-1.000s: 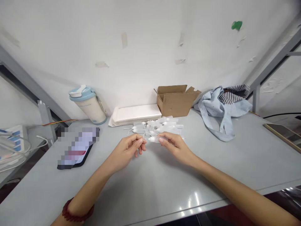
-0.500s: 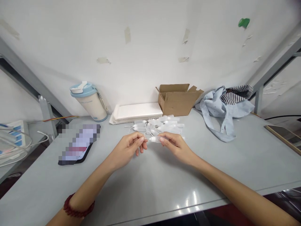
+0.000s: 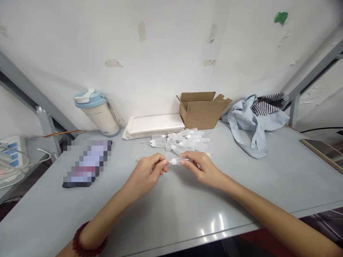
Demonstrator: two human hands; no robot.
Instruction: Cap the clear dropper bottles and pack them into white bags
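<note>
My right hand (image 3: 203, 168) pinches a small clear plastic dropper bottle (image 3: 179, 160) lying sideways, its white nozzle pointing left. My left hand (image 3: 148, 174) has its fingertips pinched right at that nozzle tip, apparently on its little cap and strap. Both hands hover just above the grey table (image 3: 171, 210). Right behind them lies a pile of several similar clear bottles (image 3: 182, 140) with white caps.
At the back stand an open cardboard box (image 3: 201, 110), a flat white tray stack (image 3: 154, 125) and a blue-lidded tumbler (image 3: 97, 112). A dark phone (image 3: 86, 164) lies left, a pale blue cloth bag (image 3: 254, 120) right. A power strip (image 3: 9, 153) sits far left.
The hands have closed in slightly, bringing the left fingertips up against the bottle's nozzle. The view tilted a little; the pile has not moved.
</note>
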